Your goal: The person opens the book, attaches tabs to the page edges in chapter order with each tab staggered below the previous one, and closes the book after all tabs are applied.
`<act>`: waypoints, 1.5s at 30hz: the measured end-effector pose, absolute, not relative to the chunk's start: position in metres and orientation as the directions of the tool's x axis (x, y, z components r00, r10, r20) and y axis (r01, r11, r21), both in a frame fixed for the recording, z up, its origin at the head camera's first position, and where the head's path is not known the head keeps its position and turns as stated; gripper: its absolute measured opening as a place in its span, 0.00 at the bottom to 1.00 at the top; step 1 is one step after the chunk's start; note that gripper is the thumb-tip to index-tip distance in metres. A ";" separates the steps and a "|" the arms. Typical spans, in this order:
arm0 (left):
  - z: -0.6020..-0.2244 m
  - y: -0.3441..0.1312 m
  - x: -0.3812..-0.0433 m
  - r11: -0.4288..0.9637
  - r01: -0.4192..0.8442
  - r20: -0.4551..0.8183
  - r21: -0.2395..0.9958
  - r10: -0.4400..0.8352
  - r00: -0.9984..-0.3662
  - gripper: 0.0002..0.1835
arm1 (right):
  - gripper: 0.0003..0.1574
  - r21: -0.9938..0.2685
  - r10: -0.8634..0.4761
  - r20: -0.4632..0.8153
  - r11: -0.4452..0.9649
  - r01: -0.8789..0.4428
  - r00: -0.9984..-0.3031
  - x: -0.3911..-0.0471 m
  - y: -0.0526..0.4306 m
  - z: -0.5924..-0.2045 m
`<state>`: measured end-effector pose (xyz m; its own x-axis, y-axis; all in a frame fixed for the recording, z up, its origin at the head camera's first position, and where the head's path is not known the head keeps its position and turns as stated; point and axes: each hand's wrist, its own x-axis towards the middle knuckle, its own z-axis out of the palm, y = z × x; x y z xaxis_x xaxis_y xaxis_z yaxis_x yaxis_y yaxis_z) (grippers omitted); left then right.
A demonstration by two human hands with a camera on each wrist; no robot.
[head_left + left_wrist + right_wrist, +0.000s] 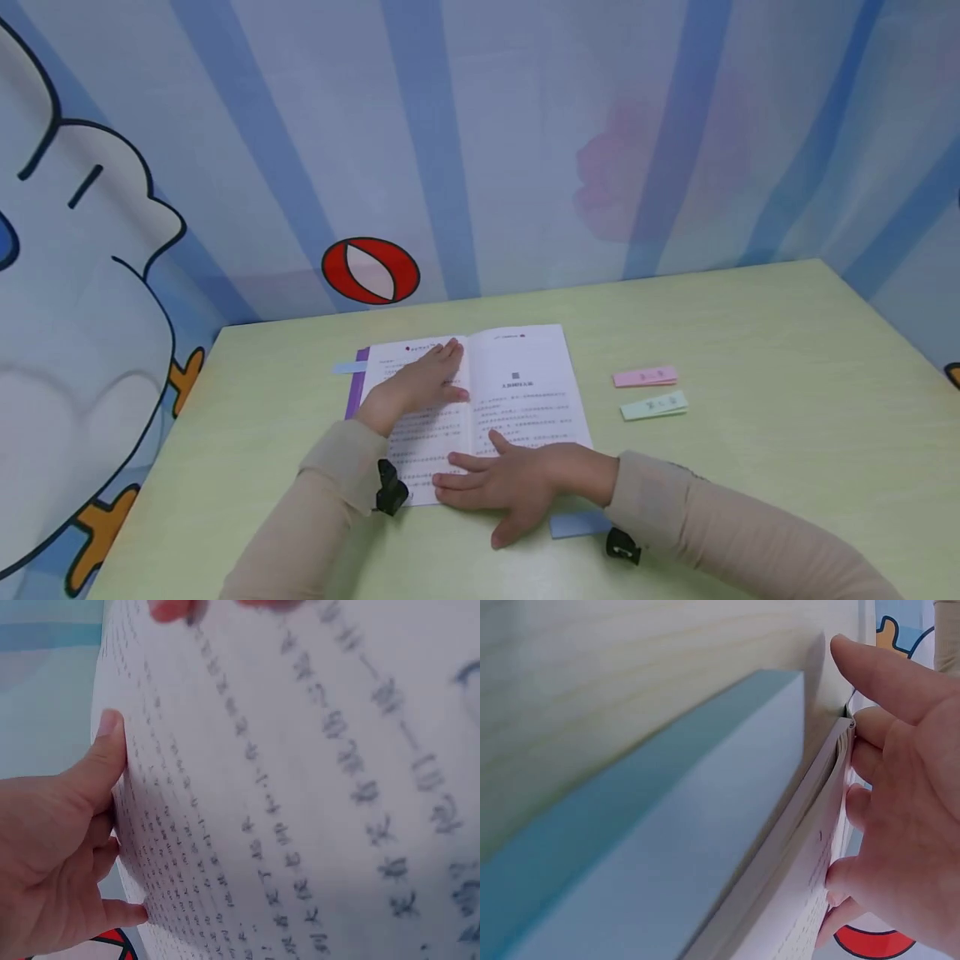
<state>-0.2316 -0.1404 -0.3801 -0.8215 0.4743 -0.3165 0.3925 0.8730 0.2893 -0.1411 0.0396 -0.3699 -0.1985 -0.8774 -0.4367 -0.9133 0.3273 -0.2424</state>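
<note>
An open book [525, 358] with printed pages and a purple cover edge lies on the table. My left hand [422, 379] rests near the top of its left page, fingers stretched toward the centre fold. Lower down, my right hand [517, 483] lies across the fold with fingers spread, its thumb beyond the book's bottom edge. In the left wrist view the left hand [67, 832] touches the page [225, 787]. The right wrist view shows the right hand [907, 787] against the book's edge [795, 870]. Neither hand grips anything.
A blue paper strip [579, 524] lies just below the book, partly under the right wrist. A pink folded strip [645, 377] and a green one [654, 406] lie right of the book. A light blue tab [349, 367] sticks out at its left edge. A patterned curtain [510, 167] stands behind.
</note>
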 end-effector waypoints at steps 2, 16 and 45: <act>-0.380 -0.143 -0.235 0.877 0.364 -0.327 0.313 0.459 -0.826 0.45 | 0.47 -0.257 -0.879 -0.436 0.326 -0.910 -0.192 -0.141 0.040 -0.370; -0.382 -0.148 -0.237 0.846 0.383 -0.257 0.372 0.490 -0.833 0.46 | 0.46 -0.268 -0.879 -0.430 0.340 -0.901 -0.204 -0.142 0.040 -0.370; -0.361 -0.155 -0.221 0.762 0.494 -0.072 0.420 0.570 -0.818 0.26 | 0.20 -0.503 -0.933 0.018 0.302 -0.810 -0.359 -0.160 0.061 -0.366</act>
